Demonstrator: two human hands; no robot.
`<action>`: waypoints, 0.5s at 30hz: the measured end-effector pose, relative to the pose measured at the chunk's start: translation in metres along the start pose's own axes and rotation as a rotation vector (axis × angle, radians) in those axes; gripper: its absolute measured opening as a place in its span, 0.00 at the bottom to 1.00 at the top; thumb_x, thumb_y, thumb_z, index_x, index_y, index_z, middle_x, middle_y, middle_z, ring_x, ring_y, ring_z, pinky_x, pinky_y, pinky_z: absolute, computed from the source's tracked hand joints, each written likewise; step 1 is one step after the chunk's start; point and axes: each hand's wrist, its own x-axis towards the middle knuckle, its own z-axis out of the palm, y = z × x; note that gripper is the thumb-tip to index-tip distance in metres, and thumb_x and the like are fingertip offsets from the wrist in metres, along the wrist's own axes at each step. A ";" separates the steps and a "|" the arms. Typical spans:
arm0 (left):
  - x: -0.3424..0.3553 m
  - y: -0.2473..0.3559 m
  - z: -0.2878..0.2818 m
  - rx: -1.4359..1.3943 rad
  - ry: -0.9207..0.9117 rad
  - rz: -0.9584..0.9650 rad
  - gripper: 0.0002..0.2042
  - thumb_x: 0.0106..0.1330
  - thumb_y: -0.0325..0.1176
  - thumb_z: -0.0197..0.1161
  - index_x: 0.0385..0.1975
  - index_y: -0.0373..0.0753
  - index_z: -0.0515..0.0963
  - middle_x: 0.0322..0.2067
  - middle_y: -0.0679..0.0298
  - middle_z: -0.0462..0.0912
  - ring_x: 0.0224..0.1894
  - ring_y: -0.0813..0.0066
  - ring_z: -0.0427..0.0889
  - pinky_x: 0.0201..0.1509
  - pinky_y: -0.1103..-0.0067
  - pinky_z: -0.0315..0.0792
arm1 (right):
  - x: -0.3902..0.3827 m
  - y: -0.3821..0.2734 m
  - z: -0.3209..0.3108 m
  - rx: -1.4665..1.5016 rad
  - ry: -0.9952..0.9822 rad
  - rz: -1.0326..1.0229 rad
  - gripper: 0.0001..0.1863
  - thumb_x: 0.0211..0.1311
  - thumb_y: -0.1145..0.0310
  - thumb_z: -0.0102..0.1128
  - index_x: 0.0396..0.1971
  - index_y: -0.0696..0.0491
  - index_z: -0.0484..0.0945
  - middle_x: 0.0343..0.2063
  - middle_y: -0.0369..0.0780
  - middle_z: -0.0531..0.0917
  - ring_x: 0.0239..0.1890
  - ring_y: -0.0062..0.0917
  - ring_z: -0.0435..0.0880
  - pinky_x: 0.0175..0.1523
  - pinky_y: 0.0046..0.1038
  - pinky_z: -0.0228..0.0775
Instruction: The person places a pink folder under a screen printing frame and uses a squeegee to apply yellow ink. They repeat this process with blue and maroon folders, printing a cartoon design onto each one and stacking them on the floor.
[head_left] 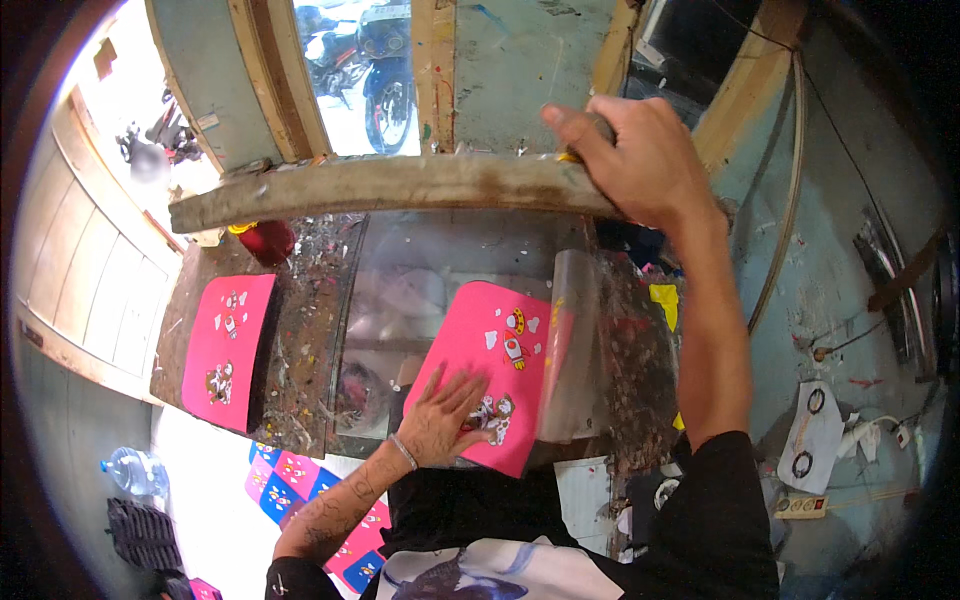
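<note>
A pink rounded sheet (470, 350) printed with small cartoon figures and clouds lies tilted on a glass pane set in the worktable. My left hand (447, 412) rests flat on its lower left part, fingers stretched out, covering some of the print. Raised above the table's far side is a long, worn wooden frame bar (400, 187), seen edge-on. My right hand (645, 155) is closed round its right end. Along the pink sheet's right side runs a clear, curled plastic strip (570, 350), partly over the sheet's edge.
Another printed pink sheet (228, 350) lies on the table's left, near a dark red pot (265, 241) with a yellow rim. Pink and blue printed sheets (290, 480) cover the floor at lower left, beside a water bottle (137, 471). A yellow scrap (665, 303) lies at the right.
</note>
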 end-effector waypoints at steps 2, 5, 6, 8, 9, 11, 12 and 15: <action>-0.024 -0.009 0.006 -0.005 -0.051 -0.097 0.29 0.65 0.51 0.65 0.60 0.37 0.77 0.63 0.55 0.77 0.72 0.57 0.67 0.80 0.54 0.45 | 0.006 0.009 -0.004 -0.021 0.013 0.004 0.42 0.66 0.32 0.52 0.23 0.64 0.82 0.23 0.59 0.82 0.32 0.55 0.84 0.43 0.45 0.76; -0.081 -0.033 -0.012 0.022 -0.052 -0.176 0.28 0.64 0.48 0.68 0.59 0.36 0.76 0.63 0.56 0.77 0.72 0.57 0.67 0.80 0.53 0.46 | 0.011 0.014 -0.011 0.019 -0.019 -0.014 0.40 0.67 0.33 0.52 0.23 0.63 0.82 0.21 0.55 0.81 0.30 0.53 0.83 0.42 0.44 0.74; -0.100 -0.041 -0.027 0.056 -0.064 -0.194 0.28 0.64 0.47 0.69 0.58 0.36 0.75 0.63 0.54 0.76 0.72 0.55 0.67 0.80 0.53 0.47 | 0.015 0.015 -0.013 0.018 -0.024 -0.003 0.40 0.68 0.34 0.52 0.24 0.63 0.82 0.20 0.55 0.80 0.30 0.53 0.82 0.41 0.43 0.74; -0.133 -0.041 -0.040 0.111 0.137 -0.404 0.27 0.64 0.45 0.69 0.58 0.34 0.74 0.62 0.52 0.75 0.70 0.51 0.67 0.78 0.54 0.51 | 0.019 0.017 -0.012 0.021 -0.034 0.010 0.39 0.69 0.35 0.52 0.24 0.62 0.82 0.20 0.53 0.79 0.28 0.52 0.80 0.40 0.43 0.72; -0.151 -0.036 -0.032 0.124 0.358 -0.580 0.27 0.64 0.44 0.70 0.58 0.34 0.74 0.62 0.50 0.74 0.69 0.49 0.67 0.76 0.55 0.54 | 0.018 0.018 -0.011 0.017 0.028 -0.025 0.37 0.72 0.39 0.50 0.26 0.63 0.81 0.21 0.52 0.78 0.28 0.48 0.79 0.41 0.39 0.71; -0.200 -0.015 -0.002 0.200 0.749 -0.997 0.28 0.64 0.41 0.72 0.57 0.31 0.70 0.62 0.47 0.70 0.64 0.49 0.69 0.67 0.59 0.63 | 0.025 0.025 -0.008 0.043 -0.026 -0.046 0.31 0.74 0.44 0.50 0.35 0.63 0.83 0.26 0.51 0.80 0.31 0.37 0.82 0.44 0.37 0.71; -0.209 -0.001 0.007 0.015 0.745 -1.279 0.25 0.66 0.41 0.71 0.54 0.30 0.72 0.56 0.50 0.73 0.57 0.55 0.73 0.63 0.63 0.68 | 0.029 0.021 -0.004 0.058 -0.066 -0.010 0.30 0.75 0.46 0.50 0.39 0.62 0.83 0.28 0.50 0.81 0.33 0.34 0.82 0.46 0.36 0.71; -0.178 0.032 -0.006 -1.323 0.805 -1.522 0.18 0.67 0.42 0.72 0.44 0.33 0.79 0.35 0.65 0.79 0.37 0.78 0.78 0.40 0.78 0.74 | 0.034 0.053 0.009 0.018 -0.070 -0.060 0.26 0.78 0.50 0.46 0.53 0.58 0.80 0.38 0.46 0.83 0.43 0.30 0.81 0.55 0.33 0.69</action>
